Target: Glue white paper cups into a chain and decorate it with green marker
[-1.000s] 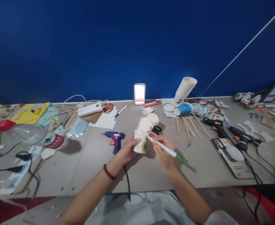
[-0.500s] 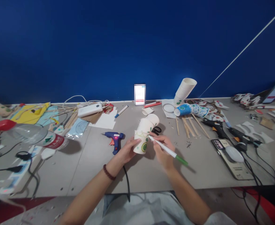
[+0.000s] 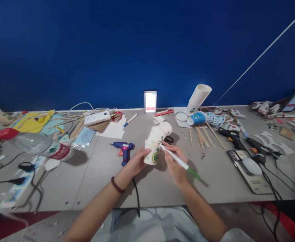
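Observation:
Wrapped round the lower part of a white paper cup with green prints [image 3: 151, 154] is my left hand [image 3: 139, 161]. More white paper cups [image 3: 155, 133] join it at the top, forming a bent chain. My right hand [image 3: 175, 164] grips a white marker with a green end [image 3: 180, 162]. Its tip touches or nearly touches the cup near the scalloped green line. Black scissor handles [image 3: 168, 139] show partly behind the cups. A blue glue gun [image 3: 123, 150] with a lit red light lies left of my left hand.
A water bottle [image 3: 36, 144] and a power strip [image 3: 26, 181] lie at left. Behind on the right are stacked cups [image 3: 199, 97], blue cups [image 3: 197, 118] and wooden sticks [image 3: 201, 137]. A phone [image 3: 248, 174] and black glue guns [image 3: 259, 148] sit at right, with trailing cables.
The held cups have turned slightly, with the green print shifting to the right. The marker has tilted a little, its tip still at the cup.

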Tool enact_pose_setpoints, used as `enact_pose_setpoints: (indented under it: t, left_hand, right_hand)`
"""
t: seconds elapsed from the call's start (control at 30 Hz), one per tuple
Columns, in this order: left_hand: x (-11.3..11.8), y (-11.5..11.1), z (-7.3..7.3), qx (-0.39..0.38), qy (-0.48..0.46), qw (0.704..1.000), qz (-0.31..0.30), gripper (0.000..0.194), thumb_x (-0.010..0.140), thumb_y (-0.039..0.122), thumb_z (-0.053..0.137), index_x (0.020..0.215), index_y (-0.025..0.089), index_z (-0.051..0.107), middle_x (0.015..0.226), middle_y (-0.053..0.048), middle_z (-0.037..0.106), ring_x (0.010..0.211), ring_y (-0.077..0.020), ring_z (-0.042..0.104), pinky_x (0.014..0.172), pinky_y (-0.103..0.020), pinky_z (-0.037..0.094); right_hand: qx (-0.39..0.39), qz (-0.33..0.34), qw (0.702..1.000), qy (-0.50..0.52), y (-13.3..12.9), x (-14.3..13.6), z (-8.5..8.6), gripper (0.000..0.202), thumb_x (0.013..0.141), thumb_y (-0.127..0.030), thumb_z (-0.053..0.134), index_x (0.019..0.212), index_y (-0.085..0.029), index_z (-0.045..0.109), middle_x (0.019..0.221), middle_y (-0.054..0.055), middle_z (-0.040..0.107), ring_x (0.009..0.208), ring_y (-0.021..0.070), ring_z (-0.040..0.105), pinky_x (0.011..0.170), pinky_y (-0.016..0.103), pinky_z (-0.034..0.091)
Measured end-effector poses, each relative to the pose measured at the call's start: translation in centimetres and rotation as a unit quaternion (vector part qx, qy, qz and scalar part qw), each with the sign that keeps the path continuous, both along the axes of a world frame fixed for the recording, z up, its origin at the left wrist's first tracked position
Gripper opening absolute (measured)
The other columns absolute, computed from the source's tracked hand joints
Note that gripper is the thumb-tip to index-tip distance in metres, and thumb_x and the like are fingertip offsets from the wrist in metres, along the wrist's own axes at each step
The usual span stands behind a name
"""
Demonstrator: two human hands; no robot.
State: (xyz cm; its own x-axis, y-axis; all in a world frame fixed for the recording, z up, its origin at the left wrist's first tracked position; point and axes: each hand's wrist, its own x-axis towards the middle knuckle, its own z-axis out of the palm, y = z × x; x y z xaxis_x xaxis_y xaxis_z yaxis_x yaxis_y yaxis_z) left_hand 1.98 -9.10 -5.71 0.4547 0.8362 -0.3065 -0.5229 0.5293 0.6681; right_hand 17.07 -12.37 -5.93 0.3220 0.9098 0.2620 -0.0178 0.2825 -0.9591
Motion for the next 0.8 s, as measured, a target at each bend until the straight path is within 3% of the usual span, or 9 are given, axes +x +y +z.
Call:
enact_pose_setpoints:
  t: [0.27,0.47,0.57,0.8]
  left_hand:
    - [0.0,0.2,-0.6,-0.024,-0.005,1.0,0.01,0.042,0.074,0.024,0.071,0.115,0.013,0.066,0.105,-0.011,0.072,0.086,-0.0228,0.066,0.074,-0.033,0.049]
    - [0.3,0.1,-0.2,-0.044,-0.012,0.999,0.028,0.037,0.07,0.023,0.072,0.105,0.012,0.069,0.101,-0.009,0.073,0.083,-0.0211,0.065,0.073,-0.031,0.049]
    - [0.5,-0.1,0.3,-0.018,-0.001,0.999,0.036,0.035,0.071,0.027,0.076,0.103,0.013,0.07,0.104,-0.009,0.073,0.09,-0.0217,0.065,0.078,-0.03,0.048]
    - [0.5,-0.3,0.4,0.022,0.04,0.998,0.034,0.053,0.068,0.033,0.082,0.116,0.015,0.068,0.111,-0.011,0.072,0.098,-0.0246,0.066,0.084,-0.032,0.048]
  right_hand:
    - [0.004,0.001,1.0,0.003,0.0,-0.2,0.1,0.003,0.081,-0.023,0.065,0.084,-0.022,0.065,0.107,0.011,0.075,0.108,0.0268,0.069,0.093,0.044,0.056]
    - [-0.01,0.012,0.999,-0.036,0.0,-0.2,-0.2,0.007,0.081,-0.023,0.065,0.087,-0.022,0.068,0.109,0.009,0.075,0.111,0.0254,0.069,0.095,0.041,0.056]
    - [-0.015,0.01,0.999,-0.032,-0.1,-0.3,0.0,0.006,0.081,-0.024,0.065,0.086,-0.022,0.068,0.108,0.009,0.076,0.11,0.0256,0.069,0.093,0.04,0.057]
    - [-0.01,0.009,1.0,-0.024,-0.2,-0.4,0.3,0.006,0.081,-0.022,0.064,0.086,-0.022,0.067,0.108,0.01,0.076,0.109,0.026,0.07,0.092,0.04,0.058]
